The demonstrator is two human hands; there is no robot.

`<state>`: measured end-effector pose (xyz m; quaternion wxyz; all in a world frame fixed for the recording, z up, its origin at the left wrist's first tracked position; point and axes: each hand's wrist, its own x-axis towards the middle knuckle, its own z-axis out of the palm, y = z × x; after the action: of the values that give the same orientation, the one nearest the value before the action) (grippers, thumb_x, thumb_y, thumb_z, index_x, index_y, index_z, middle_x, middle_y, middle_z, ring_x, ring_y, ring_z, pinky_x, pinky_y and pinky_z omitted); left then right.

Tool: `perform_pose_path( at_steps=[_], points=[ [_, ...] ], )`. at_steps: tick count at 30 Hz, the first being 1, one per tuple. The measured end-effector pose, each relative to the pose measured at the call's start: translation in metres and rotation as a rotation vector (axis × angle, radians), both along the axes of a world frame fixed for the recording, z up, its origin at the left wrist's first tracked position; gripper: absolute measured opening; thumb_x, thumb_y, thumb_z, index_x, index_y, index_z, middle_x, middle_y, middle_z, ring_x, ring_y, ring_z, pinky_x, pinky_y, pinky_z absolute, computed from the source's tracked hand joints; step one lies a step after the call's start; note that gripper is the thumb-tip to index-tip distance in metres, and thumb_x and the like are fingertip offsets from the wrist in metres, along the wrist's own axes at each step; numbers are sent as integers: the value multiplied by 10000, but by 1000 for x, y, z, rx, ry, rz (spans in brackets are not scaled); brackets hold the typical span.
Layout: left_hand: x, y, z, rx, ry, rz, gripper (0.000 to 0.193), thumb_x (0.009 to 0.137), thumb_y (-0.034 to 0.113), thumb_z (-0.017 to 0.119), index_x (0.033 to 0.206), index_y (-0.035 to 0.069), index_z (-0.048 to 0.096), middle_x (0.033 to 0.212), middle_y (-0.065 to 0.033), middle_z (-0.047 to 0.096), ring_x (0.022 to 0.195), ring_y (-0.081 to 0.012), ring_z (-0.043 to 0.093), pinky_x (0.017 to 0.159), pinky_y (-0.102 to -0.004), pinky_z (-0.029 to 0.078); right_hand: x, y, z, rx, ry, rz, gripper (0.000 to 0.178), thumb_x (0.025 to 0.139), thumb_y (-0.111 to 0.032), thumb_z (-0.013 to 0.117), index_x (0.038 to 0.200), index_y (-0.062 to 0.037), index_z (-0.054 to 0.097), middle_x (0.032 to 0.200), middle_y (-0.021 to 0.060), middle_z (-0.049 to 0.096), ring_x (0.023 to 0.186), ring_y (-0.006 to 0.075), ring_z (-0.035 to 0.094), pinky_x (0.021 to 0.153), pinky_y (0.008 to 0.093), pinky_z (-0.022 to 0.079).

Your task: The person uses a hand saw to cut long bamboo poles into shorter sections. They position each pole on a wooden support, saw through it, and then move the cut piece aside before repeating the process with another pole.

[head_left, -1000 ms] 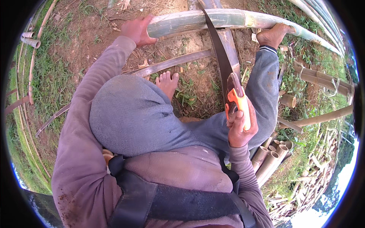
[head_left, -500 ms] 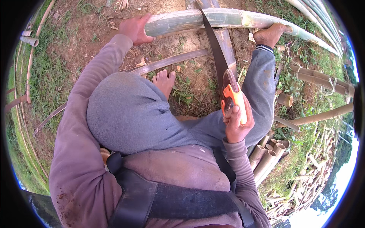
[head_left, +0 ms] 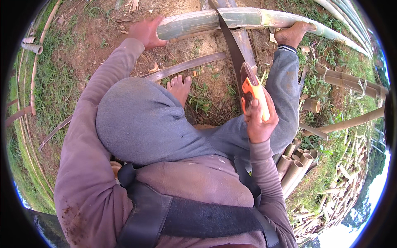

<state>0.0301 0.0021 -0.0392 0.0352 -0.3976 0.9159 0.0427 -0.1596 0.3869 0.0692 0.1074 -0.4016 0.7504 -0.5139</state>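
A thick green bamboo pole [head_left: 190,24] lies crosswise in front of me, and my left hand [head_left: 144,33] is wrapped round its left end. My bare right foot [head_left: 292,34] rests against the pole farther right. In my right hand [head_left: 263,120] is the orange-and-white handle of a hand saw [head_left: 235,49]. Its long dark blade slants away from me and meets the pole between my left hand and that foot. Whether the teeth have gone into the bamboo is too small to tell.
Under the pole runs a split bamboo piece [head_left: 245,45] on bare soil. A bamboo strip [head_left: 186,66] lies beyond my left foot [head_left: 179,89]. Cut bamboo tubes [head_left: 293,169] stand bundled at my right. Tied bamboo rails [head_left: 351,80] and a heap of offcuts [head_left: 331,206] are farther right.
My right hand and the saw have moved a little forward, away from me, with the blade reaching farther past the pole. My left hand keeps its hold on the pole.
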Motion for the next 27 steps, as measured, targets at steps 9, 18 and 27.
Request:
perform_pose_path(
  at_steps=[9,18,27],
  points=[
    [-25,-13,14,8,8,-48,958,753,600,867,1554,224,499,1432,-115,671,1249,-363,691,1048,-542,560,-54,-168,-32,-13,-91,-59,297,1022,-148,708,1248,43,736,1071,159,793,947,233,752,872,354,576],
    [-3,-1,14,51,9,0,1021,745,568,870,1596,166,474,1439,-148,667,1253,-373,685,1070,-534,538,-4,-5,1,91,-99,-46,361,1052,-163,692,1342,52,690,1250,163,761,1075,223,751,932,349,592],
    [-15,-3,7,27,-35,-27,1024,751,629,866,1602,241,449,1422,-134,666,1237,-397,690,1061,-536,564,-54,-195,-27,77,-10,-99,345,993,-297,702,1169,-10,778,1021,217,775,939,384,754,872,428,583]
  ],
)
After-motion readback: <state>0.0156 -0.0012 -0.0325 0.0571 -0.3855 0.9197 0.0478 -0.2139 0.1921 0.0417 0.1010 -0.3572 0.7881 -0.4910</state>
